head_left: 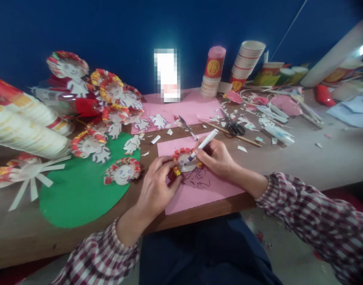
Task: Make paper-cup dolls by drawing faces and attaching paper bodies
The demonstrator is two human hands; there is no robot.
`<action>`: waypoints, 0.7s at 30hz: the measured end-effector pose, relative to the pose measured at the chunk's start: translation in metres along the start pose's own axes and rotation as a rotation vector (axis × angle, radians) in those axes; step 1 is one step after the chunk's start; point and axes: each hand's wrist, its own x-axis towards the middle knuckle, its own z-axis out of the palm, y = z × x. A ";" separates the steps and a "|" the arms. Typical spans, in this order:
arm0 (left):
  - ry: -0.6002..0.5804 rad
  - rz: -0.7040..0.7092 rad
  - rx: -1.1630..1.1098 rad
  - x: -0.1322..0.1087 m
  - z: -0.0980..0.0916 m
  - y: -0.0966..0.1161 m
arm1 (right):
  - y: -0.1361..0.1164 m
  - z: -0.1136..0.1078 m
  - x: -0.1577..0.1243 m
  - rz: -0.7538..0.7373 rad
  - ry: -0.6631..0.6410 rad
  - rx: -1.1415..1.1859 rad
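A white marker (207,143) is held in my right hand (218,158), closed round its barrel like a pen. The marker's tip meets a round paper face (188,166) cut from a paper cup, with a rim of curled red and yellow strips. My left hand (157,182) pinches the left edge of that face between thumb and fingers. Beneath it lies a pink sheet (178,202) with dark scribbled lines. To the left, a similar smiling paper face (123,174) with red curls rests on a green paper shape (86,202).
More curly-rimmed paper figures (116,93) are heaped at the back left, beside long stacks of paper cups (29,126). Black-handled scissors (235,127), a thin wooden stick (247,139) and paper scraps lie beyond my right hand. Upright cup stacks (247,59) stand against the blue wall.
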 end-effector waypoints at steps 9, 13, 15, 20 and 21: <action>-0.006 -0.006 0.009 0.000 -0.001 0.000 | -0.001 -0.002 -0.001 -0.016 -0.015 -0.035; -0.010 -0.008 0.007 0.000 -0.001 0.000 | 0.002 -0.002 -0.001 -0.037 -0.013 -0.067; -0.007 -0.005 0.008 0.000 -0.001 0.000 | 0.003 -0.002 0.000 -0.036 -0.011 -0.075; -0.008 -0.002 0.007 0.000 0.000 0.000 | 0.002 -0.002 -0.001 -0.026 -0.010 -0.073; -0.007 -0.002 0.007 0.000 0.000 0.000 | 0.002 -0.002 -0.001 -0.026 -0.009 -0.072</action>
